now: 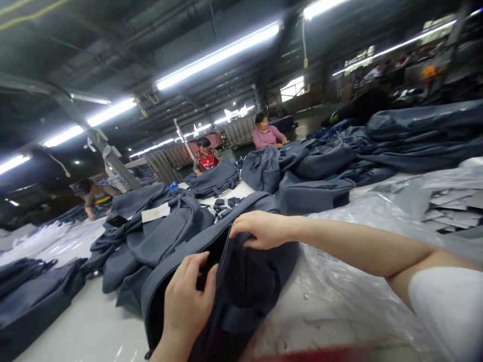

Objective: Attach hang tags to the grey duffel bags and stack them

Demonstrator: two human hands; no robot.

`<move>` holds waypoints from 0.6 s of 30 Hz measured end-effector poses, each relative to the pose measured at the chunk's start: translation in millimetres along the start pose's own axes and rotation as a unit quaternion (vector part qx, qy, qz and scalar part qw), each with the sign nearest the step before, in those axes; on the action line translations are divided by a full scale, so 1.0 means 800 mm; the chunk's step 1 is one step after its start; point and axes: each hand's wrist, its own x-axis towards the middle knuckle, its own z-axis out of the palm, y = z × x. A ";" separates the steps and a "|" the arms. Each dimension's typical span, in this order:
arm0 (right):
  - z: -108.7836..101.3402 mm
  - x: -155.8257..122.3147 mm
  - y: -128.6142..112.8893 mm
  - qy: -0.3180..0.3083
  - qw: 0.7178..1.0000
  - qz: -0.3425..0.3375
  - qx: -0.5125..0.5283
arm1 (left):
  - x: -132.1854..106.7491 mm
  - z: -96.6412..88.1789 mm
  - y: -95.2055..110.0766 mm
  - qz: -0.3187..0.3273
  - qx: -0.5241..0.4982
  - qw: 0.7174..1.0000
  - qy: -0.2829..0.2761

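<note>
A dark blue-grey bag (260,279) lies in front of me with its long zip opening spread and its dark inside showing. My right hand (266,229) reaches in from the right, its fingers closed on the edge of that opening. Over the opening, lower down, is my left hand (190,294); its thumb and fingers are curved and apart, with a dark gap between them. The left fingertips are beside the bag's edge, and I see nothing held in them. The bag's lower part runs out of view behind my left wrist.
More dark bags (162,231) are heaped beyond and to the left, one with a pale paper tag (155,212). Clear plastic sheeting (350,281) covers the right side of the white table (101,322). Several other people work across it, one in a pink top (267,137).
</note>
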 end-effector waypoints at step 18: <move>-0.012 0.008 0.115 -0.029 0.982 0.154 -0.110 | 0.156 0.082 0.044 0.168 0.262 0.909 -0.279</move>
